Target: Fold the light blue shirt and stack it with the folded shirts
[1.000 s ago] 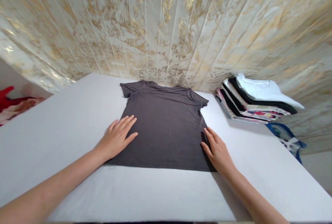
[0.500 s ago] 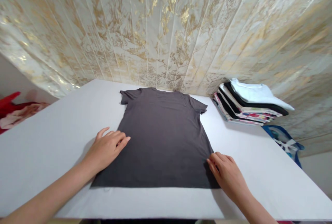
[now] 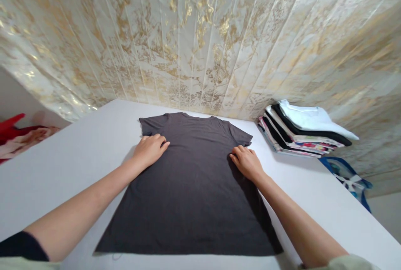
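A dark grey T-shirt (image 3: 194, 195) lies spread flat, collar at the far side and hem toward me. Just below the left-hand sleeve, my left hand (image 3: 151, 150) is on the shirt's side edge, its fingers bent and closed on the fabric. My right hand (image 3: 247, 162) has its fingers curled together on the opposite side edge, under the right-hand sleeve. Both fingertips are partly hidden from above. Slight creases run across the chest between the hands.
The shirt lies on a white table (image 3: 78, 157). A stack of folded clothes (image 3: 300, 130) sits at the back right, beside a blue-rimmed bag (image 3: 347, 178). Red and pink cloth (image 3: 25, 136) lies off the left edge. A gold-patterned curtain (image 3: 188, 44) hangs behind.
Both hands have moved away from me along the shirt's sides, from the lower part up to below the sleeves. The view has shifted, and the hem now appears lower and wider.
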Available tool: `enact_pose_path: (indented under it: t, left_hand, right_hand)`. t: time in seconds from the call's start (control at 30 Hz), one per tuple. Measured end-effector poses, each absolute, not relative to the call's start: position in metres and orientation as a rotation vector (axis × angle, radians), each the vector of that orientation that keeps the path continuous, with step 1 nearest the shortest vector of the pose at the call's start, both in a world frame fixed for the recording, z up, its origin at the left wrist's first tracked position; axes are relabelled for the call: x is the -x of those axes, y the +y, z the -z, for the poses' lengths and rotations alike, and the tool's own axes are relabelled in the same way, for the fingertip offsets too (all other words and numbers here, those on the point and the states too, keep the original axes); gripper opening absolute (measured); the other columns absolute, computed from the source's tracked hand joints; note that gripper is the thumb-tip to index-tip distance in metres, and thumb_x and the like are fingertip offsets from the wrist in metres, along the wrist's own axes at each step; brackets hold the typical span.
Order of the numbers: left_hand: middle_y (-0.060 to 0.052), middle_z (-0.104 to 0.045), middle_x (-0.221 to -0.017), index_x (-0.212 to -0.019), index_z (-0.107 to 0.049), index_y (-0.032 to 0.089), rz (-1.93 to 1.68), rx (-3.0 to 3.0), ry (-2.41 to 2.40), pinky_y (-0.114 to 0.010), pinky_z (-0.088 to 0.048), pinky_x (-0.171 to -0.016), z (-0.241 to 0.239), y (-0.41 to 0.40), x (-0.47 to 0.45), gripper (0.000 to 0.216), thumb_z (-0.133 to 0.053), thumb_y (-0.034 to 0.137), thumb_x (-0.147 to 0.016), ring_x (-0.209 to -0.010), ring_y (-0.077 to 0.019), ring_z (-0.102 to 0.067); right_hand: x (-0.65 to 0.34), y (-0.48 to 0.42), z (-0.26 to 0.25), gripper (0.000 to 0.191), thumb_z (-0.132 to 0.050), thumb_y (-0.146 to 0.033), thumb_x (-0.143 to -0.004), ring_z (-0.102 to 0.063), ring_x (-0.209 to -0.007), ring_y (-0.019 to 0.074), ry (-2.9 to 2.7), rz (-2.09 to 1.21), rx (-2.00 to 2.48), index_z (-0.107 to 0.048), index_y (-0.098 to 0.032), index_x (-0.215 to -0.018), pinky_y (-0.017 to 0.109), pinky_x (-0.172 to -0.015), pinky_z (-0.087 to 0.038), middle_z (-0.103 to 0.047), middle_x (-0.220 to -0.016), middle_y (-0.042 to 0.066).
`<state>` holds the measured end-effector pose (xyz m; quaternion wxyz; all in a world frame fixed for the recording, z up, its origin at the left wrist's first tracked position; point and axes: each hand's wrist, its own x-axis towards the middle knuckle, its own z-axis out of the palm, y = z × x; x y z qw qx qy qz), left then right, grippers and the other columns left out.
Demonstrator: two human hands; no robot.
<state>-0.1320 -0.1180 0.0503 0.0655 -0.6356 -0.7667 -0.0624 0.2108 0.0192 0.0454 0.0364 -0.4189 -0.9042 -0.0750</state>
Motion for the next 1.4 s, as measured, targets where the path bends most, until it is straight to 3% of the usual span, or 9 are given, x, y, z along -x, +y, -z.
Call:
enact_pose_path:
  t: [0.1, 0.2, 0.4, 0.53, 0.7, 0.93, 1.07, 1.2, 1.4]
  left_hand:
    - [-0.009, -0.069, -0.09, -0.085, -0.065, 0.019, 0.154, 1.91, -2.318, -0.04, -0.044, -0.085, -0.055, -0.12, 0.133, 0.041, -0.031, 0.039, -0.096, -0.085, -0.0242, -0.065]
    - [-0.011, -0.068, -0.093, -0.085, -0.065, 0.018, 0.201, 1.912, -2.262, -0.04, -0.044, -0.085, -0.058, -0.109, 0.128, 0.04, -0.031, 0.035, -0.096, -0.093, -0.0263, -0.063]
    - [-0.009, -0.061, -0.125, -0.118, -0.062, 0.019, 0.312, 2.018, -2.363, -0.036, -0.041, -0.098, -0.048, -0.039, 0.131, 0.042, -0.03, 0.036, -0.097, -0.115, -0.0239, -0.056]
    - [-0.008, -0.039, -0.151, -0.139, -0.047, 0.018, 0.205, 2.028, -2.556, -0.041, -0.03, -0.11, -0.034, 0.007, 0.153, 0.054, -0.028, 0.045, -0.096, -0.137, -0.026, -0.036]
    - [-0.007, -0.027, -0.157, -0.146, -0.036, 0.018, 0.188, 1.971, -2.594, -0.044, -0.02, -0.115, -0.03, 0.029, 0.158, 0.059, -0.028, 0.049, -0.096, -0.144, -0.0266, -0.024]
    - [-0.009, -0.036, -0.153, -0.142, -0.042, 0.014, 0.367, 2.149, -2.253, -0.04, -0.02, -0.117, -0.03, -0.02, 0.077, 0.054, -0.034, 0.043, -0.096, -0.142, -0.0237, -0.029]
    - [-0.004, -0.035, -0.154, -0.144, -0.04, 0.025, 0.363, 2.437, -2.094, -0.044, -0.02, -0.116, -0.02, -0.081, 0.049, 0.055, -0.036, 0.051, -0.095, -0.142, -0.0233, -0.029]
    - [0.0, -0.031, -0.156, -0.145, -0.036, 0.032, 0.35, 2.575, -2.011, -0.045, -0.019, -0.116, -0.018, -0.118, 0.052, 0.054, -0.036, 0.054, -0.095, -0.143, -0.0227, -0.028]
    - [-0.003, -0.035, -0.154, -0.145, -0.036, 0.03, 0.348, 2.584, -1.998, -0.047, -0.019, -0.116, -0.019, -0.118, 0.053, 0.058, -0.038, 0.057, -0.094, -0.141, -0.0247, -0.03]
  right_hand:
    - [-0.208, 0.017, -0.052, 0.033, -0.037, -0.037, -0.099, -0.064, -0.085, 0.0194, -2.804, 0.301, 1.381, -0.062, -0.019, -0.087, 0.032, -0.082, -0.039, -0.068, -0.09, 0.007]
    - [-0.194, 0.019, -0.061, 0.035, -0.034, -0.033, -0.099, -0.064, -0.08, 0.0186, -2.765, 0.289, 1.451, -0.064, -0.019, -0.086, 0.03, -0.078, -0.039, -0.068, -0.089, 0.007]
    - [-0.148, 0.056, -0.049, 0.035, -0.035, -0.032, -0.098, -0.057, -0.11, 0.0215, -2.728, 0.021, 1.345, -0.06, -0.022, -0.121, 0.031, -0.089, -0.041, -0.061, -0.122, 0.009]
    - [-0.132, 0.093, -0.029, 0.046, -0.035, -0.042, -0.098, -0.039, -0.133, 0.0236, -2.664, -0.085, 1.516, -0.045, -0.024, -0.14, 0.042, -0.105, -0.033, -0.042, -0.148, 0.009]
    - [-0.12, 0.119, -0.022, 0.052, -0.033, -0.043, -0.098, -0.029, -0.14, 0.0238, -2.578, -0.062, 1.631, -0.039, -0.02, -0.144, 0.048, -0.111, -0.024, -0.035, -0.152, 0.01]
    - [-0.081, 0.107, -0.015, 0.053, -0.032, -0.045, -0.098, -0.029, -0.14, 0.0216, -2.755, -0.125, 1.244, -0.036, -0.024, -0.146, 0.044, -0.113, -0.022, -0.034, -0.153, 0.006]
    - [-0.076, 0.121, -0.011, 0.055, -0.027, -0.048, -0.099, -0.023, -0.143, 0.0216, -2.691, -0.129, 1.372, -0.031, -0.025, -0.149, 0.047, -0.114, -0.018, -0.027, -0.156, 0.005]
    - [-0.067, 0.122, -0.019, 0.053, -0.033, -0.041, -0.098, -0.028, -0.14, 0.0251, -2.645, -0.115, 1.431, -0.036, -0.02, -0.146, 0.05, -0.112, -0.022, -0.032, -0.154, 0.009]
    - [-0.006, 0.074, -0.026, 0.05, -0.036, -0.042, -0.097, -0.031, -0.138, 0.0208, -2.854, -0.199, 0.869, -0.039, -0.028, -0.144, 0.044, -0.113, -0.022, -0.037, -0.152, 0.004]
